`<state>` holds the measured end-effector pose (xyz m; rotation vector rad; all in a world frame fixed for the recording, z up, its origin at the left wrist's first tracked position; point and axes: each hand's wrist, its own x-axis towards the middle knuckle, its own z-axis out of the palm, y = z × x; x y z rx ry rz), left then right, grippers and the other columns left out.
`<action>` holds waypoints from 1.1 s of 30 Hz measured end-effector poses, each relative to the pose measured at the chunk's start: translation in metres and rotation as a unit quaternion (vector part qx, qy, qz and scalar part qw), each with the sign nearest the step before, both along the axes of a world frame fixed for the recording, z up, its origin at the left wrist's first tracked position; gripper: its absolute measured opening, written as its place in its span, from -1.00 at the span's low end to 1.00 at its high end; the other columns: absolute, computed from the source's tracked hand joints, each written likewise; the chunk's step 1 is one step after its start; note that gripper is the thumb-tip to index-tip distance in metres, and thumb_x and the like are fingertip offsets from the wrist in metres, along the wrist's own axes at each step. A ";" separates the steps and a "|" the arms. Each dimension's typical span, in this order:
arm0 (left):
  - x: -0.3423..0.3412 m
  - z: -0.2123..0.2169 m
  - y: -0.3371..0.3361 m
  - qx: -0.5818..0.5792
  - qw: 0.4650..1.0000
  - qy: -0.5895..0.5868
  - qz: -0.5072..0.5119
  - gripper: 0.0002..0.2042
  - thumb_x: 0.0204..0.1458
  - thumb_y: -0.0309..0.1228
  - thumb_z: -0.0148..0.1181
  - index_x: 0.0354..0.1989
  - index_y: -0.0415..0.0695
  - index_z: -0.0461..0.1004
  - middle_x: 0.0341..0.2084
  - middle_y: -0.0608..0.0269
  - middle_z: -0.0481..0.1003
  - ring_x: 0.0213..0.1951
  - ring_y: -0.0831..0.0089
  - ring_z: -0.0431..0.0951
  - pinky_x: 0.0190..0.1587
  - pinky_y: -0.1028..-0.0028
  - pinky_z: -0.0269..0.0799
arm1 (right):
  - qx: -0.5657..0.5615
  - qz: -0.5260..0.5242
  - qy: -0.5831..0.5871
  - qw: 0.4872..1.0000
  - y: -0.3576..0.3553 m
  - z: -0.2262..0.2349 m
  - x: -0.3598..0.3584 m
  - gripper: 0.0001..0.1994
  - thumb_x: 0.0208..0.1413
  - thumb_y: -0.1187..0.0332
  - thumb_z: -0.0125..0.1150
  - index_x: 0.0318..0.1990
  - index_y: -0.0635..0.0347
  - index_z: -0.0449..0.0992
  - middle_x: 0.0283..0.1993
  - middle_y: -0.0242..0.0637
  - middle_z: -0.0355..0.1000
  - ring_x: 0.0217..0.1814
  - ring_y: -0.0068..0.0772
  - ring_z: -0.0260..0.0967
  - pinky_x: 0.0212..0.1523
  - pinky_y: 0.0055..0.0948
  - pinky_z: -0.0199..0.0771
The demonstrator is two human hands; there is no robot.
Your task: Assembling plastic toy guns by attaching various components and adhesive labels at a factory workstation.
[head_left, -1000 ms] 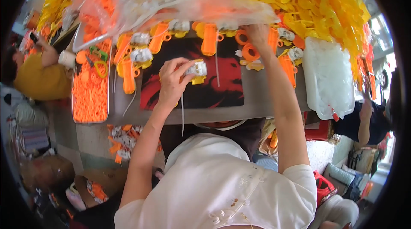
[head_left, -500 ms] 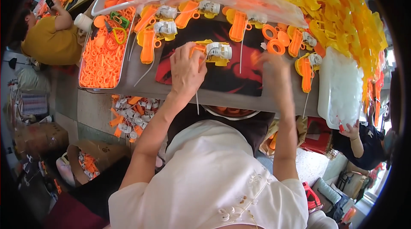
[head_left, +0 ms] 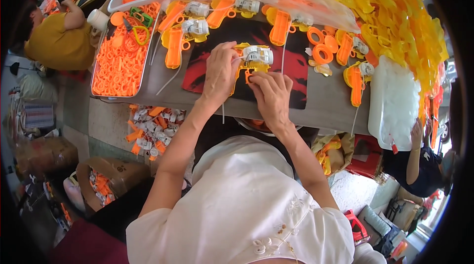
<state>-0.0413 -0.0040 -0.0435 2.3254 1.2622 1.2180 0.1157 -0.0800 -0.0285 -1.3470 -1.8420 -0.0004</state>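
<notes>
- The grey table [head_left: 336, 97] spreads under both hands, reaching well past the fingers on either side.
- A heap of yellow plastic shells [head_left: 395, 17] rises beyond the right fingers, far off and to their right.
- A black-and-red mat [head_left: 295, 64] lies directly beneath both sets of fingers.
- Part-built orange-and-yellow toy guns [head_left: 279, 28] stand in a row beyond the fingers, not touched by them.
- The left hand [head_left: 220, 74] keeps its fingers closed around the left side of the work piece; their tips are partly hidden.
- The right hand [head_left: 271, 95] shows the main change: half a second ago it is blurred and well to the right, near the loose orange rings [head_left: 322, 62]; now its fingers are just beside the left ones. Both hands now appear to share one assembly.
- The open yellow toy-gun shell [head_left: 260, 67] sits over the mat, just right of the left fingers and beyond the right fingertips.
- A white cylindrical unit [head_left: 258, 55] lies in the shell, clear of the right fingers.
- A small orange trigger-like piece [head_left: 246, 76] is at the right fingertips, which are narrow and seem to pinch it against the shell's near side; whether it is seated cannot be told.
- A thin pale tube [head_left: 223, 113] hangs below the left fingers.
</notes>
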 end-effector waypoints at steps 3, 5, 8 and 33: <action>0.001 0.000 -0.001 0.011 1.000 0.003 -0.003 -0.81 0.11 -0.52 0.18 -0.14 -0.17 0.34 0.06 0.03 0.42 0.14 0.07 0.38 0.14 0.17 0.26 | 0.011 -0.013 -0.013 1.000 0.009 -0.003 -0.011 -0.76 -0.01 0.42 0.37 -0.14 0.07 0.57 -0.12 -0.44 0.55 -0.08 -0.32 0.39 0.04 -0.26 0.19; 0.002 -0.001 -0.001 0.010 1.000 0.001 0.001 -0.81 0.12 -0.52 0.18 -0.14 -0.17 0.34 0.06 0.02 0.42 0.15 0.07 0.38 0.14 0.17 0.26 | 0.009 -0.020 -0.031 0.999 0.012 -0.005 -0.013 -0.75 -0.01 0.42 0.37 -0.12 0.07 0.58 -0.12 -0.45 0.54 -0.07 -0.32 0.38 0.05 -0.26 0.19; 0.001 0.000 -0.002 0.009 1.000 -0.002 0.006 -0.83 0.13 -0.52 0.17 -0.15 -0.16 0.34 0.06 0.03 0.42 0.14 0.07 0.38 0.13 0.16 0.25 | 0.032 -0.018 -0.070 0.997 0.014 -0.010 -0.012 -0.72 -0.02 0.42 0.35 -0.09 0.07 0.59 -0.10 -0.47 0.53 -0.08 -0.35 0.36 0.06 -0.26 0.18; -0.001 0.007 0.018 -0.051 0.998 0.001 -0.027 -0.67 -0.03 -0.48 0.36 -0.12 -0.17 0.38 -0.28 0.23 0.45 -0.15 0.16 0.39 -0.01 0.26 0.33 | 0.018 -0.012 -0.193 0.981 0.004 -0.022 -0.026 -0.55 -0.08 0.51 0.17 0.06 0.39 0.48 0.05 -0.22 0.34 -0.08 -0.28 0.36 0.06 -0.19 0.26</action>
